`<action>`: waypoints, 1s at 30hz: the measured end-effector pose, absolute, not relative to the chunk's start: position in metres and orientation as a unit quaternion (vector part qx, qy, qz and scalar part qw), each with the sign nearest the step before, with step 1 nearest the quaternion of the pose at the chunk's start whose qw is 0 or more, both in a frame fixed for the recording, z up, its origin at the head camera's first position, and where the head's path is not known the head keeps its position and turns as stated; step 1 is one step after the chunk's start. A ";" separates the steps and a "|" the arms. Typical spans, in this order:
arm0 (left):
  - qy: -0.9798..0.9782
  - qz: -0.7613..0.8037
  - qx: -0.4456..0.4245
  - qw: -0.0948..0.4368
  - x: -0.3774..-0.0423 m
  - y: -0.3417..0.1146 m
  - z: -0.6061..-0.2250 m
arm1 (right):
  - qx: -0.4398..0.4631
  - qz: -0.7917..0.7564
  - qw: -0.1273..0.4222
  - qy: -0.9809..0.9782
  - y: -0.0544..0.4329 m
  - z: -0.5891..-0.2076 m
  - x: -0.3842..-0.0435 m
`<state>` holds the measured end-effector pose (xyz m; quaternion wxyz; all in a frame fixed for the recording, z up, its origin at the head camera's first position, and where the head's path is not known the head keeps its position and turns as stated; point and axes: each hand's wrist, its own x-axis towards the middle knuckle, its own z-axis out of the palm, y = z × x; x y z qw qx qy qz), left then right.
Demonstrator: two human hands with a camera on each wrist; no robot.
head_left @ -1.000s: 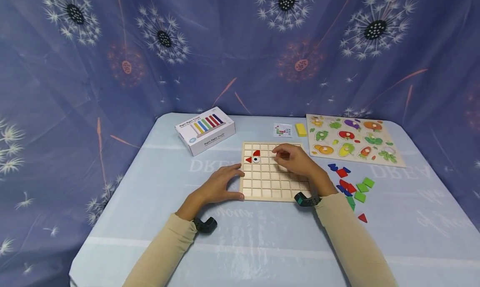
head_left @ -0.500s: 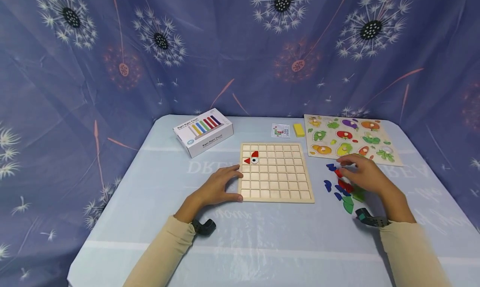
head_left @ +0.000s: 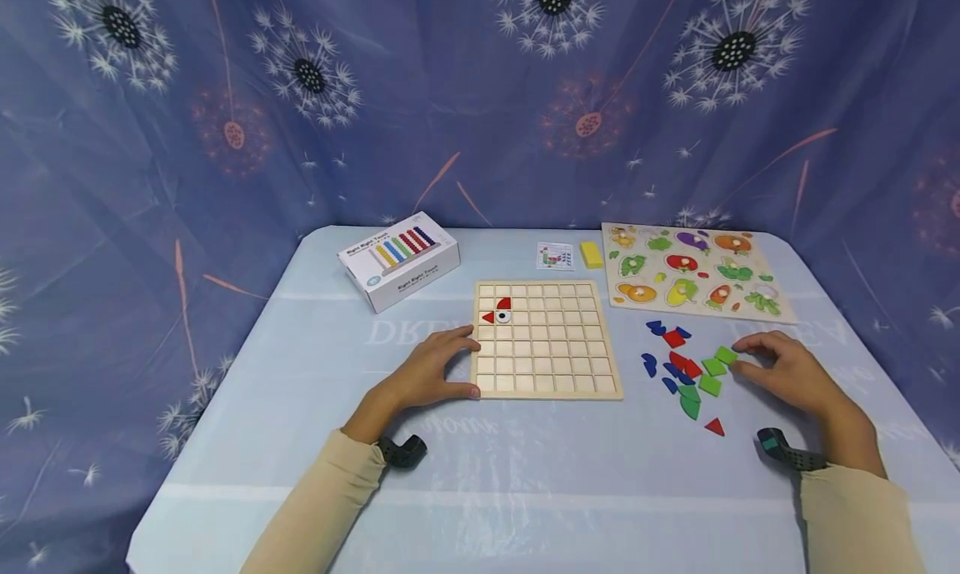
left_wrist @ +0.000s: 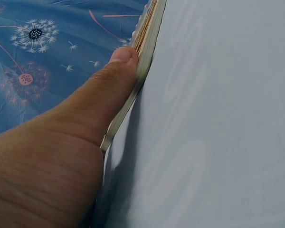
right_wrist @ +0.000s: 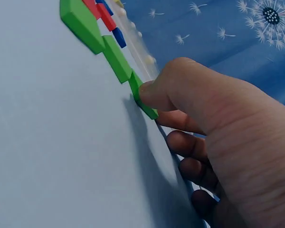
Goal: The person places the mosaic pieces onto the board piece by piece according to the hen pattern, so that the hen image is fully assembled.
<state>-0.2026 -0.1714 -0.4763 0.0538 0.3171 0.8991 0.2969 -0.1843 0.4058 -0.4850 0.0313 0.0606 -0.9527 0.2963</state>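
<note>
My left hand [head_left: 431,367] rests against the left edge of a wooden grid board [head_left: 546,391], thumb and fingers spread along it. In the left wrist view its thumb [left_wrist: 121,71] presses the board's edge. On the grid sit a red triangle [head_left: 488,317], a red quarter-circle [head_left: 505,303] and a white round piece with a black dot [head_left: 503,316]. To the right, my right hand [head_left: 795,378] pinches a green square tile [head_left: 725,355] by its corner between thumb and index finger. The tile [right_wrist: 145,102] lies at the end of a row of green tiles in the right wrist view.
Several loose red, blue and green pieces [head_left: 691,368] lie right of the board. Behind stand a white box [head_left: 416,276], a small picture card [head_left: 555,256], a yellow block [head_left: 591,255] and a vegetable puzzle board [head_left: 660,287]. A patterned curtain [head_left: 450,99] hangs behind the table.
My right hand has left the grid board, passed over the loose pieces and come to the green tiles at the right. The left hand stays at the board's edge.
</note>
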 end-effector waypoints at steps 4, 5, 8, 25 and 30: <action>0.900 0.296 0.315 0.060 -0.203 -0.171 -0.475 | 0.052 0.305 0.028 -0.951 0.405 -0.488 -0.185; 0.900 0.295 0.314 0.062 -0.203 -0.171 -0.475 | 0.050 0.308 0.028 -0.950 0.404 -0.489 -0.184; 0.901 0.294 0.313 0.065 -0.203 -0.170 -0.474 | 0.041 0.318 0.029 -0.947 0.404 -0.492 -0.184; 0.910 0.289 0.286 0.078 -0.202 -0.168 -0.473 | 0.028 0.332 0.038 -0.942 0.403 -0.495 -0.187; 0.911 0.286 0.287 0.075 -0.201 -0.168 -0.473 | 0.022 0.330 0.039 -0.943 0.402 -0.495 -0.185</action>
